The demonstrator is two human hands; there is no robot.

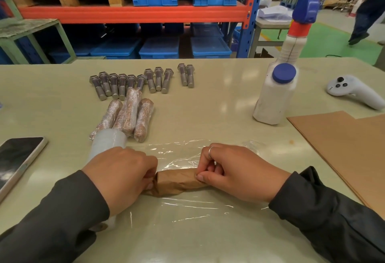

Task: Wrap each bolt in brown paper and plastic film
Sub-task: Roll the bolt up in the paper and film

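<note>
A bolt rolled in brown paper (177, 181) lies crosswise on a sheet of clear plastic film (187, 210) near the table's front edge. My left hand (123, 173) pinches its left end and my right hand (235, 171) pinches its right end. The roll of plastic film (108, 142) stands just behind my left hand, partly hidden by it. Three wrapped bolts (129, 117) lie behind the roll. Several bare steel bolts (133, 81) are lined up further back. A stack of brown paper sheets (341, 148) sits at the right.
A phone (18, 158) lies at the left edge of the table. A white bottle with a blue cap (275, 94) stands right of centre, with a white controller (352, 92) beyond it. Shelving with blue crates rises behind the table. A person walks at the far right.
</note>
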